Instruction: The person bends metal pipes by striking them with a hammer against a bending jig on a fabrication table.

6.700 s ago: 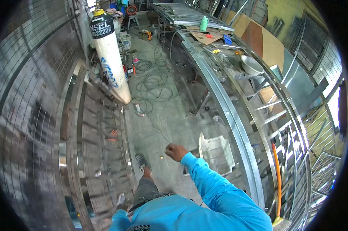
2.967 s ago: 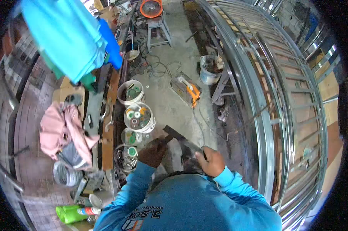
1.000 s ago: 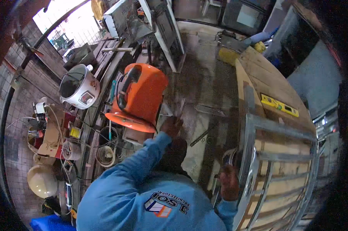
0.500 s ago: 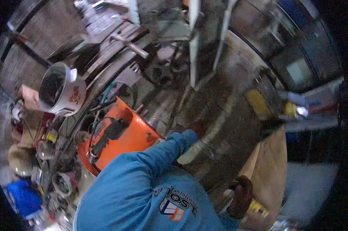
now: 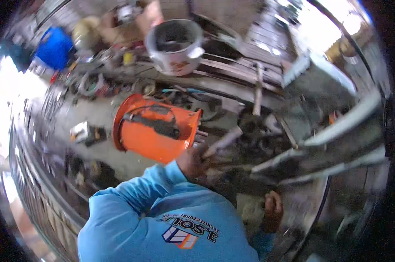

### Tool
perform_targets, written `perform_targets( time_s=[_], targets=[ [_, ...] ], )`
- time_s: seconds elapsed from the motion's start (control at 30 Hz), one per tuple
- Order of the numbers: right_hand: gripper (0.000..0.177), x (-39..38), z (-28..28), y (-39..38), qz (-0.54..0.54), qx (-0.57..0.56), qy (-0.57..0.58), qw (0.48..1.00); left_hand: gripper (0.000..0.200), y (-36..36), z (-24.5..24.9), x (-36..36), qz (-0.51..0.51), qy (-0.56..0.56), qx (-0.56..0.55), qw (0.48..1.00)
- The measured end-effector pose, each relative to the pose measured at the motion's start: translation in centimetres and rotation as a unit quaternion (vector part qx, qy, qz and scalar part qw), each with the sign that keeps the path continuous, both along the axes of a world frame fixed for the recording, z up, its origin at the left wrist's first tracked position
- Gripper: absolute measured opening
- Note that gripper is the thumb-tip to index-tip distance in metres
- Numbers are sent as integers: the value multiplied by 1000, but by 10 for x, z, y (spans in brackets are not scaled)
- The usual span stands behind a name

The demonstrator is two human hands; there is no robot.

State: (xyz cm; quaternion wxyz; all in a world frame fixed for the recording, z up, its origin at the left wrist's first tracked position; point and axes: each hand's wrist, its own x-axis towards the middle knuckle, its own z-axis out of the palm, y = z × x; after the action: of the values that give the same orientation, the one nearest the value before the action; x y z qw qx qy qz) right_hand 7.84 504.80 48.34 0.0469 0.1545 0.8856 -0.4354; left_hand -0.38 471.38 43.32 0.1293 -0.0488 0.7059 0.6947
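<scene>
Left hand (image 5: 193, 160) beside orange fan (image 5: 156, 131), at end of metal bar (image 5: 223, 140), grip too blurred to tell

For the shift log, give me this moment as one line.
left hand: at pale bar beside orange fan | right hand: low, grip blurred

The left arm (image 5: 138, 188), in a blue sleeve, stretched forward from the shoulder with a light bend at the elbow. At its end the left grip (image 5: 193, 161) sat with fingers curled, but motion blur hid whether it closed on anything. The right arm (image 5: 259, 244) lay lower and close to the body, mostly hidden. The right grip (image 5: 272, 208) showed bare, fingers loosely bent inward.
</scene>
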Motion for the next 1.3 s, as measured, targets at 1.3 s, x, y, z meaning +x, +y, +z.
perform_targets(
  time_s=[1.3],
  targets=[
    [43,-160,-19,-495,795,110,-8,597,48,-213,-133,132,772,-14,-60,633]
  ],
)
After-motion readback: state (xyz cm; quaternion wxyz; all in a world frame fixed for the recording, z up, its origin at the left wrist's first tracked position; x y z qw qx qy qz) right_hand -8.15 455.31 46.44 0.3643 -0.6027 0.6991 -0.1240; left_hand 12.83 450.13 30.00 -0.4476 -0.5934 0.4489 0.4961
